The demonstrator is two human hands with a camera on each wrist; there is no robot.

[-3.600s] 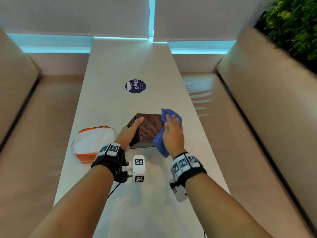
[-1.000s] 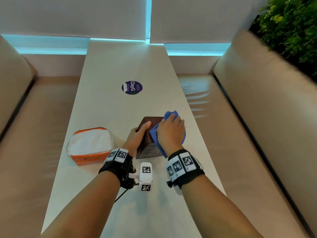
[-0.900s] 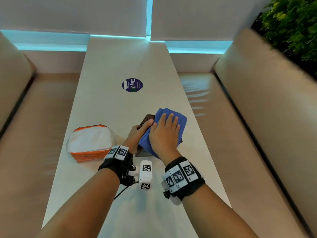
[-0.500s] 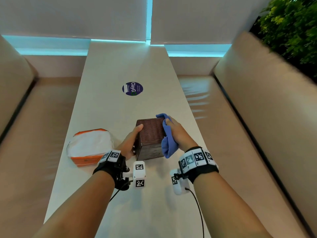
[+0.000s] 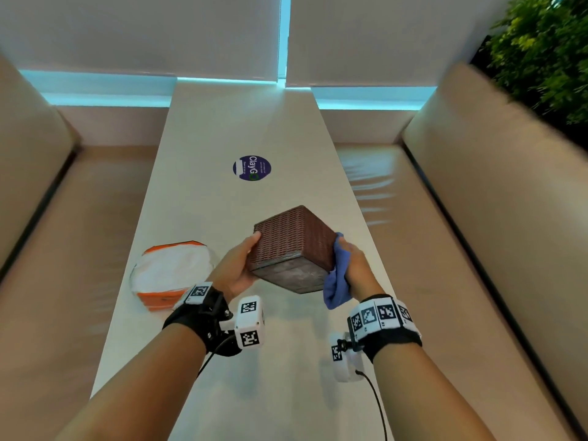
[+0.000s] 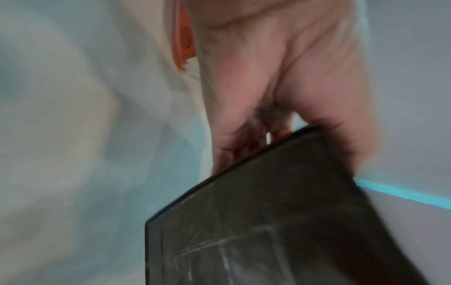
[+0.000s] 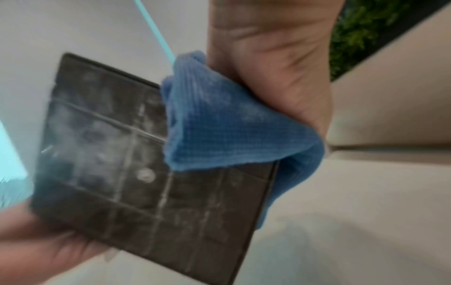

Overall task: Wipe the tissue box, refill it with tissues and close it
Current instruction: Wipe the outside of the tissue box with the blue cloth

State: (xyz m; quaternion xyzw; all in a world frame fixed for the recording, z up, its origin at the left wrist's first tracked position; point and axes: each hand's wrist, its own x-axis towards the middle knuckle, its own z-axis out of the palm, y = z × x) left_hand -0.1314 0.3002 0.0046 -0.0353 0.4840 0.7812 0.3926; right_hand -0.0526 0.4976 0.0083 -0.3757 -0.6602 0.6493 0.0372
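The brown woven tissue box (image 5: 292, 246) is held above the white table (image 5: 241, 122), tilted so its dark, scuffed underside (image 7: 136, 164) faces me. My left hand (image 5: 238, 265) grips its left side, thumb on the woven face and fingers behind the edge (image 6: 244, 146). My right hand (image 5: 356, 265) holds the blue cloth (image 5: 339, 281) bunched against the box's right side. In the right wrist view the blue cloth (image 7: 231, 131) drapes over a corner of the underside. The box's top opening is hidden.
An orange-and-white pack of tissues (image 5: 171, 272) lies on the table to the left of my left hand. A round dark-blue sticker (image 5: 252, 168) sits farther up the table. Beige benches (image 5: 477, 249) run along both sides, with a green plant (image 5: 547, 52) at the upper right.
The box has come up off the table and tipped so its underside faces me. My right hand with the cloth went from the top of the box to its right side.
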